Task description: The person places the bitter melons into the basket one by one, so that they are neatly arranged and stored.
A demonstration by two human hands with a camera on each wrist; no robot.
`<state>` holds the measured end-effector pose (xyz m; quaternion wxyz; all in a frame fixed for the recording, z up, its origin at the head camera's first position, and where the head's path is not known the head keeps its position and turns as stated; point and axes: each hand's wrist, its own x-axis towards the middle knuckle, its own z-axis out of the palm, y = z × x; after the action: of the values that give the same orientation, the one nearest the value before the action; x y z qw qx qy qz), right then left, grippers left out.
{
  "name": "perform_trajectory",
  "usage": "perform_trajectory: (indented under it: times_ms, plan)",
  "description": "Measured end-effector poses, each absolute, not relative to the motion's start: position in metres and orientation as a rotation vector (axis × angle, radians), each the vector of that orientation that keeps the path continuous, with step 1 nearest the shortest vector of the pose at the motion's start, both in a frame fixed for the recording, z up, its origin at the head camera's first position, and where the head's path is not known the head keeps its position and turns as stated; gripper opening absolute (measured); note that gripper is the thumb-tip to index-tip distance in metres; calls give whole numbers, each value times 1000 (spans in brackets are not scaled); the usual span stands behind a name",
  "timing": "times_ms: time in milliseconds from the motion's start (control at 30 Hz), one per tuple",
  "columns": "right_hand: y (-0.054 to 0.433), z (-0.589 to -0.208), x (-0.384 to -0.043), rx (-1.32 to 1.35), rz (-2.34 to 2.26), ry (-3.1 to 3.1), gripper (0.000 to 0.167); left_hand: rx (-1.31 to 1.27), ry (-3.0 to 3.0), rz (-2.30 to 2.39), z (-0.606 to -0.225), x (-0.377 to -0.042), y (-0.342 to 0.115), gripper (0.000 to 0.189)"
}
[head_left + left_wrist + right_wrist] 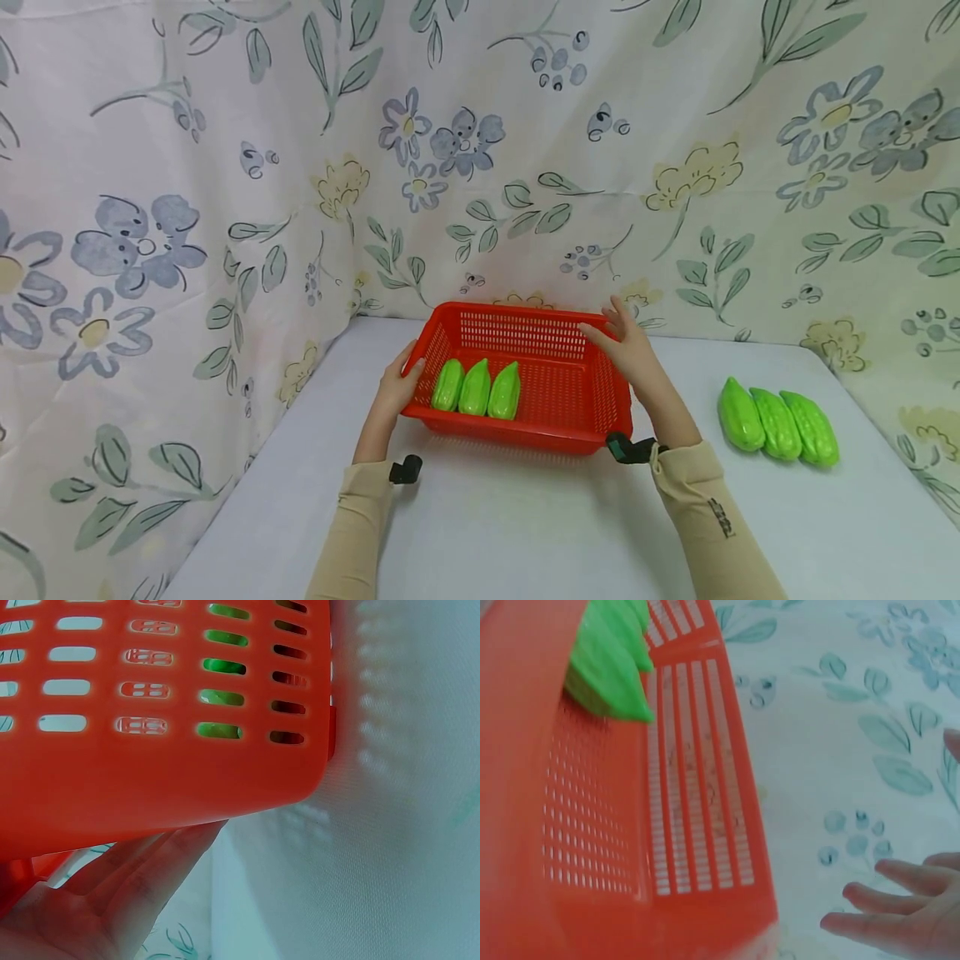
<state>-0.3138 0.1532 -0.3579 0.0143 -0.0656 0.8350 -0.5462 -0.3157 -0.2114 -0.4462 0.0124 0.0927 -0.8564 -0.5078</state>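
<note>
A red plastic basket point(498, 429) with slotted walls is in the middle of the head view. Inside, against its left end, lie three bright green, bumpy bitter melons point(474, 389). My left hand point(396, 387) grips the basket's left rim, thumb over the top; in the left wrist view its fingers point(161, 877) lie against the outer wall. Above the basket's right end is my right hand point(628, 346), fingers spread, holding nothing; the right wrist view shows its fingers point(889, 900) apart from the rim. I cannot tell whether the basket's whole base touches the table.
Three more green bitter melons point(780, 423) lie side by side on the white table point(525, 533), right of my right forearm. A flower-printed cloth point(480, 167) hangs behind the table and along its left side. Dark wrist straps point(632, 448) show at the sleeves.
</note>
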Motion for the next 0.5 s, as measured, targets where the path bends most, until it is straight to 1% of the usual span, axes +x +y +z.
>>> perform_trajectory:
  times_ms: [200, 500]
  plan:
    - [177, -360, -312, -193, -1708, 2621, 91, 278, -2674, -1574, -447, -316, -211, 56]
    - [216, -372, -310, -93, -1664, 2731, 92, 277, -2659, -1585, -446, -314, -210, 56]
